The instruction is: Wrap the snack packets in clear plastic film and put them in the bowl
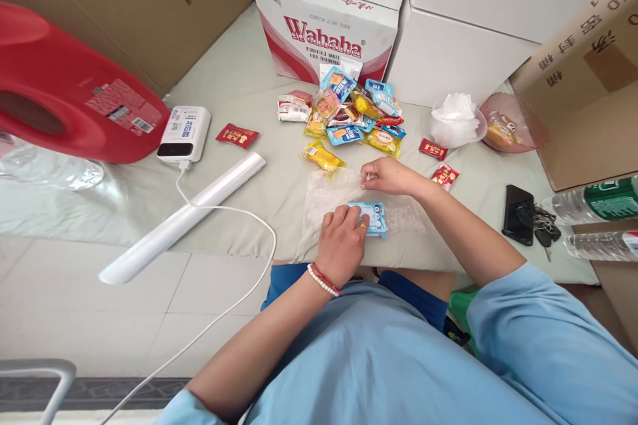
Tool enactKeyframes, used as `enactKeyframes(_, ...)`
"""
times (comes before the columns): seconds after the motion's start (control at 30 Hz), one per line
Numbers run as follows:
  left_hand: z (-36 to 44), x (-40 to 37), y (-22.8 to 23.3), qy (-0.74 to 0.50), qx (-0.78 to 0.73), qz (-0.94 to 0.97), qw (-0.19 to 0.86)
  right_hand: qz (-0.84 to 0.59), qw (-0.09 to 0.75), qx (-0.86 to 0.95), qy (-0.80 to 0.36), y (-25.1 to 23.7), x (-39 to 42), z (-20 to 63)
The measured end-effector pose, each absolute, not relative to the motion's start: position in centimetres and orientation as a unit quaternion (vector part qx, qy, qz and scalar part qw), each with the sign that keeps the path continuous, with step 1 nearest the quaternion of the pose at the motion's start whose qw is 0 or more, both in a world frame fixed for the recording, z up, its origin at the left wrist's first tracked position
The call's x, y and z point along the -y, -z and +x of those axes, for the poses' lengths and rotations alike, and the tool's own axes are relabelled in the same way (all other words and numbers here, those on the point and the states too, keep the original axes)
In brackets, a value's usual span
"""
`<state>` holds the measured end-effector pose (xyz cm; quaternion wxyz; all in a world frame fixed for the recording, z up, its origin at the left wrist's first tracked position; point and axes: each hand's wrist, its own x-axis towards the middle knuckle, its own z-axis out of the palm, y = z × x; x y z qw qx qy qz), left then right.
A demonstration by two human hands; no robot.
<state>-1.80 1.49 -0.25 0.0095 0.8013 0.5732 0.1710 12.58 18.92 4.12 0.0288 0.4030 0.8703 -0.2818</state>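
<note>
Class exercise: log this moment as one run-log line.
left hand: presses blue snack packet into clear plastic bag | right hand: pinches bag's edge | beyond: snack pile

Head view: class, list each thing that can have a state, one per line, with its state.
Clear bag: flat, mouth pinched by right hand.
Blue packet: inside bag, under left hand.
Phone: screen dark.
Power bank: cable plugged in.
Snack pile: loose, unbagged.

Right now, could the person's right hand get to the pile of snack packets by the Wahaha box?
Probably yes. The right hand pinches the edge of the clear plastic bag, just in front of the pile of snack packets. Only bare table lies between them, though the hand is busy with the bag.
</note>
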Motion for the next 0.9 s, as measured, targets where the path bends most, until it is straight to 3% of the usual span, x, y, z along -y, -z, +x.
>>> enactKeyframes(0.1, -1.6, -1.2, 0.4, -0.158, -0.589, 0.792, -0.014, 0.332, -0.037, -0.902, 0.273, -5.3, -16.4, 14.0)
enactKeyframes(0.23, -1.9, -1.2, 1.1, -0.178, -0.580, 0.795, -0.013, 0.260, -0.038, -0.938, 0.224, -4.2, -11.1, 15.5)
enactKeyframes(0.43, -4.2, -0.8, 2.8, -0.311, -0.502, 0.803, 0.082, 0.278, -0.061, -0.944, 0.168, -0.5, -6.5, 16.4)
enactKeyframes(0.57, -7.1, -0.1, 3.0, -0.467, -0.496, 0.699, 0.216, 0.293, -0.004, -0.946, 0.142, -0.5, -6.1, 16.2)
enactKeyframes(0.67, -8.9, -1.1, 2.5, -0.538, -0.624, 0.523, 0.219, 0.294, 0.045, -0.946, 0.125, -1.3, -6.1, 15.7)
enactKeyframes(0.77, -9.3, -3.2, 2.0, -0.464, -0.727, 0.476, 0.174, 0.298, 0.066, -0.946, 0.111, -2.0, -6.0, 15.1)
enactKeyframes(0.9, -8.7, -4.4, 1.9, -0.252, -0.708, 0.616, 0.235, 0.294, 0.039, -0.945, 0.136, -2.6, -6.1, 15.3)
